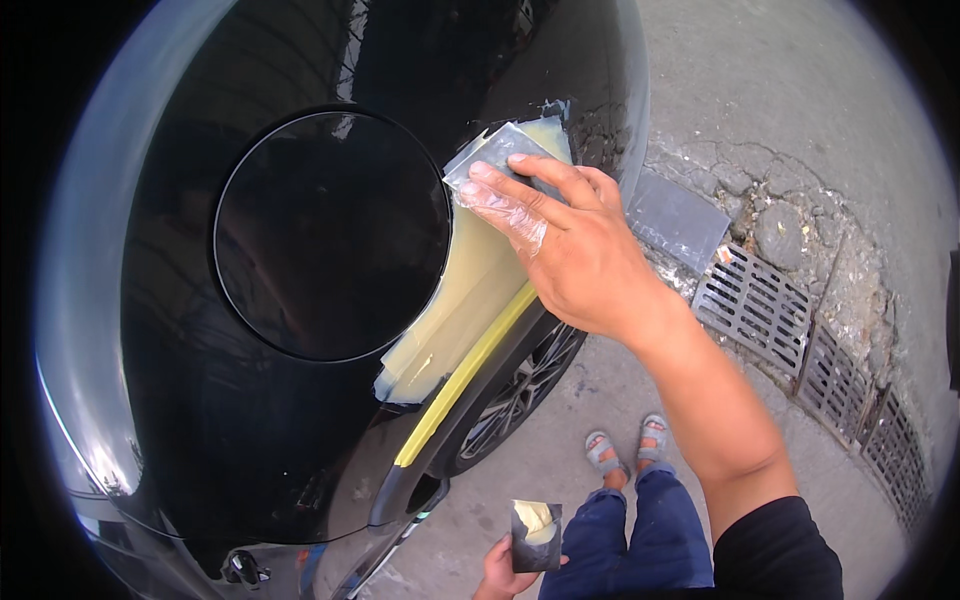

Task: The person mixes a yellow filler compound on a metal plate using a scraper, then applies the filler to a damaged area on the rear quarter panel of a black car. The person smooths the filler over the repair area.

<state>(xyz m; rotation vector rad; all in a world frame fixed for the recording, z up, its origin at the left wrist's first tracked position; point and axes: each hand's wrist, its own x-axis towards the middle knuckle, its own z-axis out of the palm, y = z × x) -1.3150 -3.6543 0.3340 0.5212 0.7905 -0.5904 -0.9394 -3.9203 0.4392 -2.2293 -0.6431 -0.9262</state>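
My right hand [570, 230] holds a thin grey flat spreader [500, 145] against the upper end of a pale cream filler patch [450, 295] on a black car panel [230, 420], right of the round fuel flap [325, 230]. Some whitish material covers one or two of my fingers. At the bottom, my left hand [500, 565] grips a small dark square board [538, 550] with a lump of cream filler [532, 518] on it. Yellow tape [455, 390] runs along the wheel arch below the patch.
A spoked wheel [510, 400] is under the arch. My sandalled feet stand on concrete [560, 460]. At right lie a grey slab [675, 220], cracked pavement [775, 230] and metal drain grates [750, 305].
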